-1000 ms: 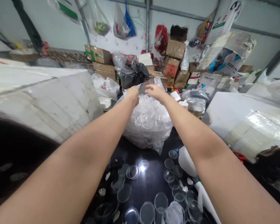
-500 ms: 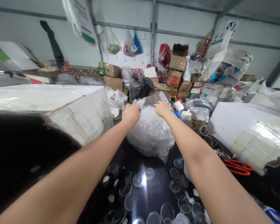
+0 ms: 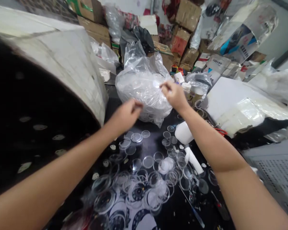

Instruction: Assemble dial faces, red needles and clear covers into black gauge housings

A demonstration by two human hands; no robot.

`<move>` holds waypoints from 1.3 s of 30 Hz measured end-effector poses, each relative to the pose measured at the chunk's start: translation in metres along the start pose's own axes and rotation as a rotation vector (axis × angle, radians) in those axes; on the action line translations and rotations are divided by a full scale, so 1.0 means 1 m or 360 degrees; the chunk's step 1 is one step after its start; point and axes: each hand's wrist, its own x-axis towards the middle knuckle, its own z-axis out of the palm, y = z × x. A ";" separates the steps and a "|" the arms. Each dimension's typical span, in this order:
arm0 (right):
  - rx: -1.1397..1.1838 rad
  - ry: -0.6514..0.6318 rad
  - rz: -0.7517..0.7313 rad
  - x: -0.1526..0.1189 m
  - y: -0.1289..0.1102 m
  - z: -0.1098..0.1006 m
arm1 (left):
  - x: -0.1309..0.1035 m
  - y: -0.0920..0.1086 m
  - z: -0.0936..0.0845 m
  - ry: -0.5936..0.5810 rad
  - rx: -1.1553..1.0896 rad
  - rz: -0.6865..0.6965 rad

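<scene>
A clear plastic bag (image 3: 144, 86) full of clear round pieces stands at the far end of the black table, its loose top upright. My right hand (image 3: 176, 95) is at the bag's right side, its fingers pinched on the plastic. In front of the bag's lower left is my left hand (image 3: 127, 116), blurred by motion with the fingers bent inward. Whether it touches the bag I cannot tell. Many clear round discs (image 3: 148, 162) lie scattered on the tabletop nearer to me, some over printed dial-like sheets (image 3: 138, 191).
A white box (image 3: 62, 51) with a dark open side stands at left, small white tags inside. On the right are a white roll (image 3: 184, 132), a smaller white roll (image 3: 194, 160), a screwdriver (image 3: 198, 217) and red-handled scissors (image 3: 221, 131). Cardboard boxes (image 3: 188, 16) are stacked behind.
The view has tilted down, showing more discs. My left hand has come down from the bag's top toward its front. My right hand has moved from the top to the bag's right side.
</scene>
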 end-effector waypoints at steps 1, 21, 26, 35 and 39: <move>-0.0228 -0.0396 0.0211 -0.020 -0.003 0.011 | -0.018 -0.006 0.010 -0.0426 0.0094 0.0031; -0.0830 -0.1058 0.0550 -0.107 0.031 0.087 | -0.061 -0.029 0.084 -0.0973 0.0713 0.0085; -0.0752 -0.1035 0.0458 -0.109 0.030 0.077 | -0.056 -0.023 0.087 -0.0908 0.0694 0.0080; -0.0462 -0.1161 0.0345 -0.133 0.009 0.079 | -0.040 -0.013 0.108 -0.0947 0.0568 0.0071; -0.0446 -0.1087 0.0344 -0.141 0.006 0.083 | -0.042 -0.006 0.104 -0.0958 0.0551 0.0050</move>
